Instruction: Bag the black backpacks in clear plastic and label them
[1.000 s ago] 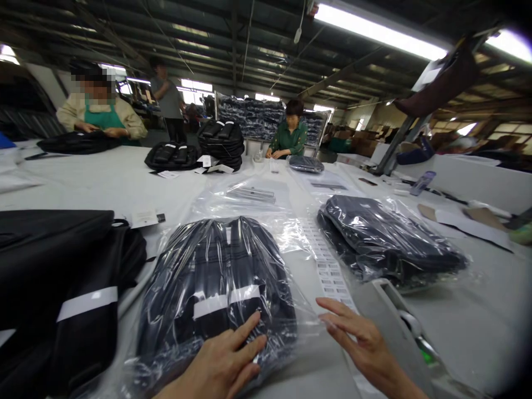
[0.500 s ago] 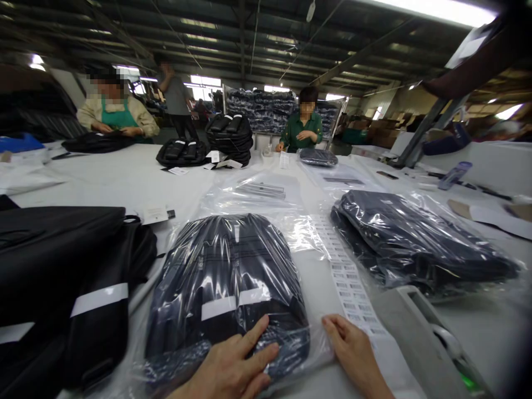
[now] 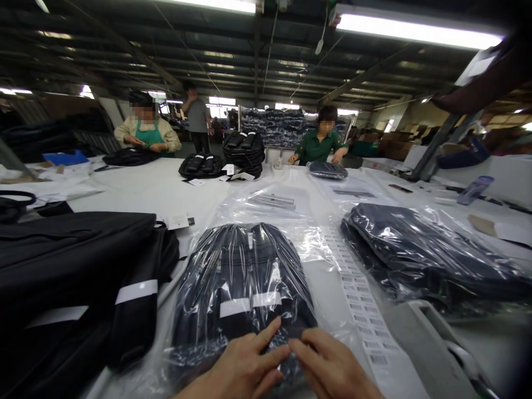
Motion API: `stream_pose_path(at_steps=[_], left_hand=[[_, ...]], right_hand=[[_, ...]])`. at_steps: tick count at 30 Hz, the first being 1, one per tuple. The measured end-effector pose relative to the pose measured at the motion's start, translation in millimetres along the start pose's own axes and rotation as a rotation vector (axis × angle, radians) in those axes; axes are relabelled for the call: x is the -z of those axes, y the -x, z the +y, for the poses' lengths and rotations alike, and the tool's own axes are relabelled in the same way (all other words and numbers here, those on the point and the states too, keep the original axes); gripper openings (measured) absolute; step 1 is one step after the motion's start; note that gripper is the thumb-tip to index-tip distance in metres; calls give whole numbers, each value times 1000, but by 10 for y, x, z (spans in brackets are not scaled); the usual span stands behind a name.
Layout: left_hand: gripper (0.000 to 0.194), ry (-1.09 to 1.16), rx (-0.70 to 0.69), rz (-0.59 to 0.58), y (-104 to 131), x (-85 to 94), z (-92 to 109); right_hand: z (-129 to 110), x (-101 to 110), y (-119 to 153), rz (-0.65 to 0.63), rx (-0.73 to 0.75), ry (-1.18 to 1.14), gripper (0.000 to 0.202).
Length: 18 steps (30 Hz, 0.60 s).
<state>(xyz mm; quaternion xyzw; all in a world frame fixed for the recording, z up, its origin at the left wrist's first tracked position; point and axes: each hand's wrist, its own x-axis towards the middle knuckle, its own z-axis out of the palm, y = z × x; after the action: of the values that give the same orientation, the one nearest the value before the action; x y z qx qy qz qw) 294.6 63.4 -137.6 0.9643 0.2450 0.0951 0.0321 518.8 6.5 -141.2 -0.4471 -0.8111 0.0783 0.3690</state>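
A dark backpack in a clear plastic bag lies flat in front of me, with white paper bands round its straps. My left hand rests on the lower part of the bagged backpack, its fingers apart and pressing on the film. Close beside its fingertips, my right hand has its fingers drawn together on the lower right edge of the plastic bag. The film under the right fingers is partly hidden by the hand.
Black backpacks lie at left. More bagged backpacks are at right, behind a grey tape dispenser. A strip of barcode labels runs alongside. Flat plastic bags lie beyond. Across the table are co-workers and stacked backpacks.
My right hand has moved left, bringing the bag's side edge over the backpack toward my left hand. The left hand stays on the film. The camera view has tilted up and shifted left.
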Motion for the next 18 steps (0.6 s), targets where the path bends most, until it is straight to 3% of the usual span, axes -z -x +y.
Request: stream_pose_path(at_steps=[2, 5, 9, 11, 15, 18], left_hand=[[35, 7, -39, 63, 27, -83, -50], [38, 13, -140, 211, 99, -246, -144], [51, -24, -209, 310, 148, -325, -186], [57, -45, -212, 283, 125, -262, -155], [52, -7, -128, 76, 65, -53, -64], [46, -28, -114, 53, 61, 17, -52]], right_hand=[[151, -185, -125, -116, -115, -79, 27], [301, -333, -168, -117, -275, -96, 22], [321, -348, -136, -98, -342, -149, 21], [312, -345, -156, -71, -366, -181, 21], [303, -349, -222, -1, -419, -179, 18], [374, -150, -163, -1, -369, -48, 18]])
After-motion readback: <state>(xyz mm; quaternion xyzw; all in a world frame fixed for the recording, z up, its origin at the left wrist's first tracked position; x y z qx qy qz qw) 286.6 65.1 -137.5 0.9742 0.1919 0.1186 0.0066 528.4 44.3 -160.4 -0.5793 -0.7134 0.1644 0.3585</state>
